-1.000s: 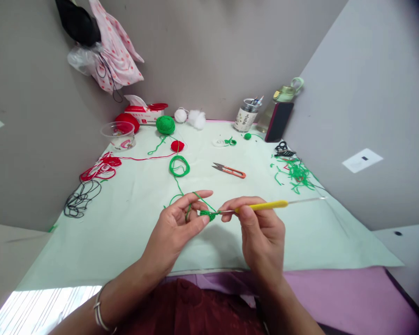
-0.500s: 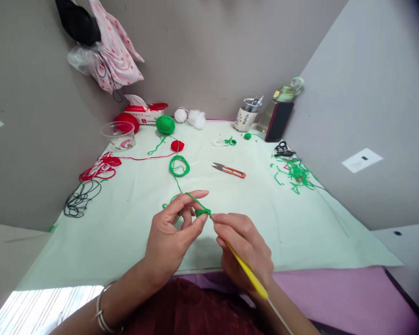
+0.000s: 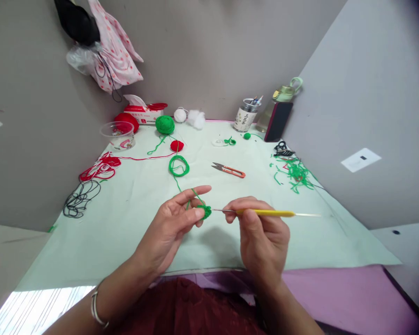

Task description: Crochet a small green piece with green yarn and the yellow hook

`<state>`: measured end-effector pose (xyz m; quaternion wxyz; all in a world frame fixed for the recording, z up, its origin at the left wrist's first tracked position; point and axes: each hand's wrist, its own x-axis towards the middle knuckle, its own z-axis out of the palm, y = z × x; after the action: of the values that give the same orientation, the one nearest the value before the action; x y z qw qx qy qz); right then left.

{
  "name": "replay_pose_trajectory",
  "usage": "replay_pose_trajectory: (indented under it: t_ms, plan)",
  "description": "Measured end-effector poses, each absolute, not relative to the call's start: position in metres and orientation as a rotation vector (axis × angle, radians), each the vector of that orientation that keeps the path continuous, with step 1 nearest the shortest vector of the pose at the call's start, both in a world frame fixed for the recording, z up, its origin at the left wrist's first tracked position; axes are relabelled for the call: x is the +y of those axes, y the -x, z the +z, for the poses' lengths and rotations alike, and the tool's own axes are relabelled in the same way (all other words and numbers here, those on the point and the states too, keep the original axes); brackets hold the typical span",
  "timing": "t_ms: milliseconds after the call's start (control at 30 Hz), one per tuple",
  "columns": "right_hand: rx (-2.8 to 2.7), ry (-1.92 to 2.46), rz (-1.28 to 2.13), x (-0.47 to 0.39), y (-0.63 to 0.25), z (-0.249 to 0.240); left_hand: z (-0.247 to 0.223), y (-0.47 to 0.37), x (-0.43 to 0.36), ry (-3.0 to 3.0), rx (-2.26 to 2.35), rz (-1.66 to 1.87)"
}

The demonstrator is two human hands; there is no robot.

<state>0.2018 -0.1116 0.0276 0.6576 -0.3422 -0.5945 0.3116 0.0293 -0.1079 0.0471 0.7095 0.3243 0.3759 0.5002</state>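
while your left forearm (image 3: 125,277), with a bangle (image 3: 94,307) at the wrist, slants in from the lower left, your right forearm (image 3: 291,302) slants in from the lower right, and both hands meet above the near part of the table (image 3: 132,246). your left hand (image 3: 171,219) pinches the small green piece (image 3: 206,212) at thumb and fingers, its index finger stretched out with a strand over it. your right hand (image 3: 264,231) grips the crochet hook (image 3: 265,212) by its yellow handle, palm turned inward, the shaft lying nearly level. the hook's tip is at the piece's right edge; you can't tell from here whether it sits in a loop. judging by what shows, some stitches are done, as the piece is already a compact bit of fabric, but it looks small and its yarn is uncut. beyond your fingers, that strand leads to a loose green coil (image 3: 185,170), so plenty seems unworked. the snips (image 3: 230,170) lie to the coil's right, untouched. farther back sit a red ball (image 3: 177,146) and a large green ball (image 3: 165,124).
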Motion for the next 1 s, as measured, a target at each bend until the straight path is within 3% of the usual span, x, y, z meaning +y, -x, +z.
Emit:
replay_pose_trajectory:
  t_ms: [133,367,600,1000]
  plan:
    - [-1.406,0.751,0.684,-0.110,-0.194,0.028,0.044,-0.034,-0.111,-0.847,0.844,1.144]
    - [-1.704,0.807,0.163,-0.115,-0.194,0.021,0.041,-0.040,-0.109,-0.666,0.842,1.145]
    - [-1.310,0.784,0.737,-0.108,-0.200,0.030,0.049,-0.037,-0.107,-0.636,0.802,1.147]
    - [-1.152,0.739,1.061,-0.102,-0.203,0.024,0.045,-0.034,-0.111,-0.813,0.834,1.138]
